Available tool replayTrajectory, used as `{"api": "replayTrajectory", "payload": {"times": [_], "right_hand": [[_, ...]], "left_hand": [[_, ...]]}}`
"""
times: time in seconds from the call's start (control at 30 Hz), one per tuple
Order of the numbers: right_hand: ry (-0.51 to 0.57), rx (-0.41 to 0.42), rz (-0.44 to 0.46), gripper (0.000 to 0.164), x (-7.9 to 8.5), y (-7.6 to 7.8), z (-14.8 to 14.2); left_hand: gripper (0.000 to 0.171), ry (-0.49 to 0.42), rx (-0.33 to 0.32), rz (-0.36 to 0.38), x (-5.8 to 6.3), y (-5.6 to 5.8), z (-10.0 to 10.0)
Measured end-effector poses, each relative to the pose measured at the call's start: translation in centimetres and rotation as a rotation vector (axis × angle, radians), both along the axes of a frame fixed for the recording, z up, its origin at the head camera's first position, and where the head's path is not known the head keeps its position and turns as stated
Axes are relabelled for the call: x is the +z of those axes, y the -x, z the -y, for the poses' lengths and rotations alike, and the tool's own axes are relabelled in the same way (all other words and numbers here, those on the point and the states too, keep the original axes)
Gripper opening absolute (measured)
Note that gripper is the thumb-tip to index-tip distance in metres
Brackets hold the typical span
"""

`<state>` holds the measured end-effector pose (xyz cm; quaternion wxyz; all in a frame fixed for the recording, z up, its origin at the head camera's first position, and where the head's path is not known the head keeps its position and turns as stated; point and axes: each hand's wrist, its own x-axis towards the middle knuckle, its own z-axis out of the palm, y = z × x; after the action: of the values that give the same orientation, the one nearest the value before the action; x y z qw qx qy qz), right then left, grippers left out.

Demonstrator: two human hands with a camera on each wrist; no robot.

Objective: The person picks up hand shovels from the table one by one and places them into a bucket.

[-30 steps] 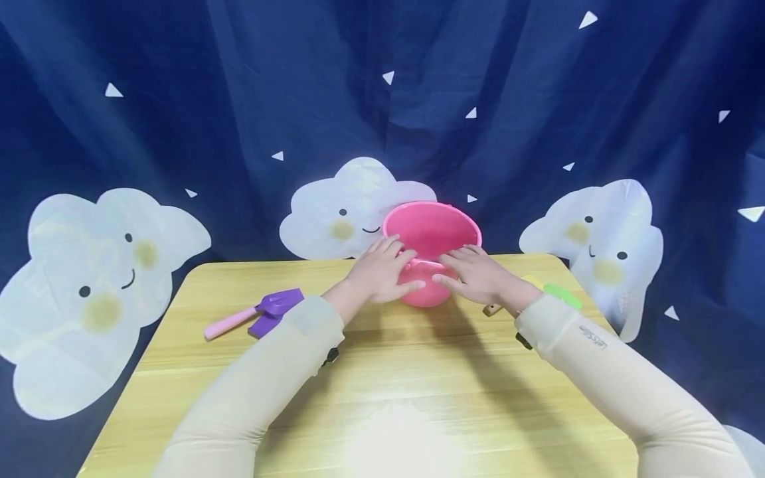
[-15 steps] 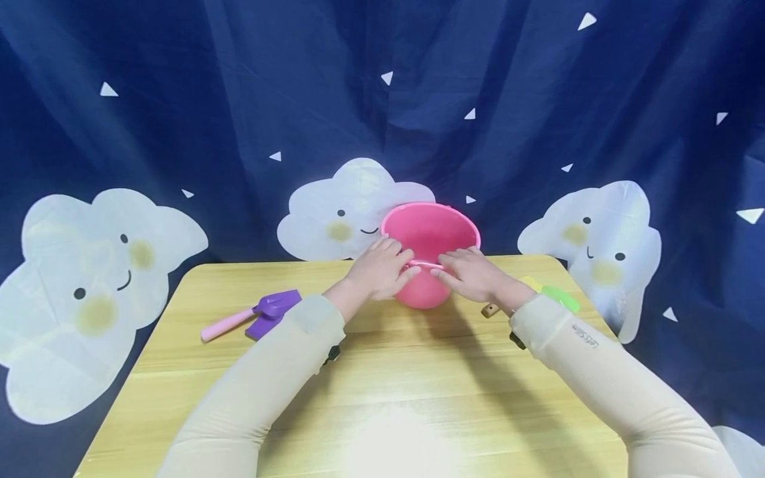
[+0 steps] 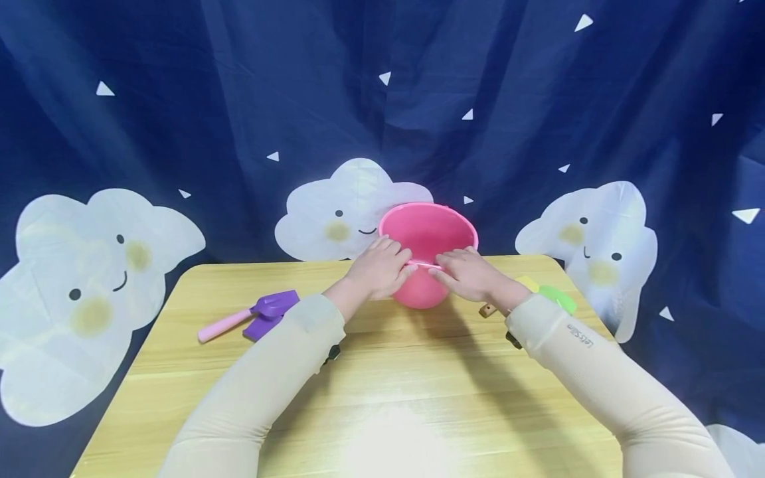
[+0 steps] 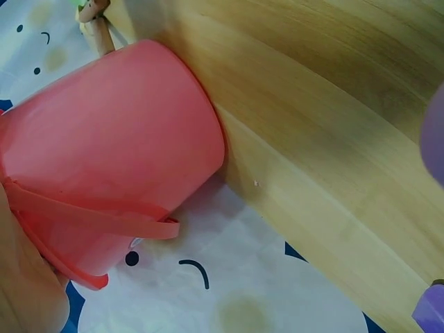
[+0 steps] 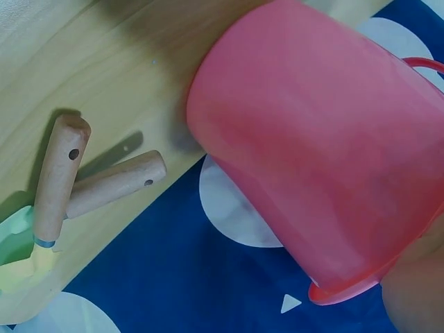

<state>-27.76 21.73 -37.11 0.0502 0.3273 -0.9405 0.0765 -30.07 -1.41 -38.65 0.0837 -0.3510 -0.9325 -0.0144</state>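
On the left of the pale wooden table [image 3: 382, 378] lies a purple plastic shovel with a pink handle [image 3: 275, 304], untouched. More to the middle, the left hand [image 3: 378, 269] holds the near rim of a round pink plastic bucket [image 3: 421, 290], placed near the far table edge, and the right hand [image 3: 469, 273] holds the same rim. Compared with one second ago, both thumbs have closed toward it, so the bucket seems now secured from two sides, while wood-handled toy tools [image 5: 59, 180] lie rightward.
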Motion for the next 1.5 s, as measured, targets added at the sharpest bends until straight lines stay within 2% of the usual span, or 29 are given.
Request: {"api": "replayTrajectory", "payload": {"times": [0.37,0.83,1.5], "right_hand": [[-0.002,0.011,0.014,0.029,0.05,0.28,0.13],[-0.006,0.017,0.009,0.031,0.11,0.28,0.22],[-0.002,0.019,-0.028,0.022,-0.18,0.02,0.33]], "left_hand": [[0.044,-0.015,-0.014,0.025,0.16,-0.08,0.06],[0.043,-0.011,-0.012,0.021,0.04,-0.11,0.09],[0.044,0.011,0.000,-0.030,-0.35,-0.34,0.11]]}}
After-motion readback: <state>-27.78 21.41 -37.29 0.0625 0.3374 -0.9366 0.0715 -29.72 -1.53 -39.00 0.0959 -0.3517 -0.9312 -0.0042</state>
